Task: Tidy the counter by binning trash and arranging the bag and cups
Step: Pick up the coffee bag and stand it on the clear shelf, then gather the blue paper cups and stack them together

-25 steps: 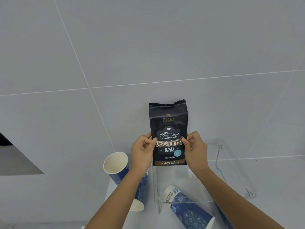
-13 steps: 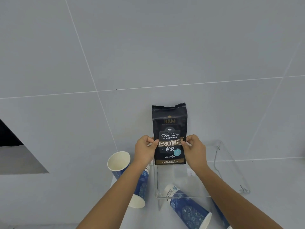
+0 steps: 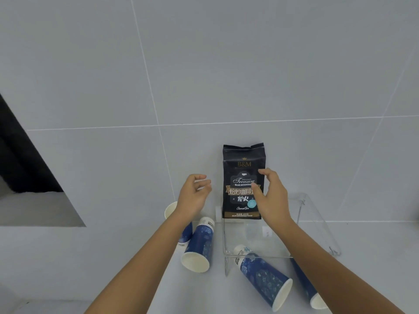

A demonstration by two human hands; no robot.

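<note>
A black coffee bag [image 3: 241,164] stands upright on top of a clear acrylic stand [image 3: 315,225], against the tiled wall. My left hand [image 3: 195,196] hovers open to the left of the bag, a short gap away. My right hand [image 3: 271,196] is open in front of the bag's right edge, fingers spread, holding nothing. Blue paper cups lie on their sides on the white counter: one [image 3: 199,245] below my left wrist, another [image 3: 264,276] in front of the stand, a third [image 3: 305,288] partly hidden by my right forearm. One cup [image 3: 170,210] is mostly hidden behind my left wrist.
The grey tiled wall [image 3: 204,75] rises right behind the counter. A dark recess [image 3: 25,168] opens in the wall at the left. The white counter [image 3: 136,279] stretches left and right of the cups.
Both hands have let go of the coffee bag and drawn apart from it; the bag now stands on its own on the clear stand. The view has tilted down slightly.
</note>
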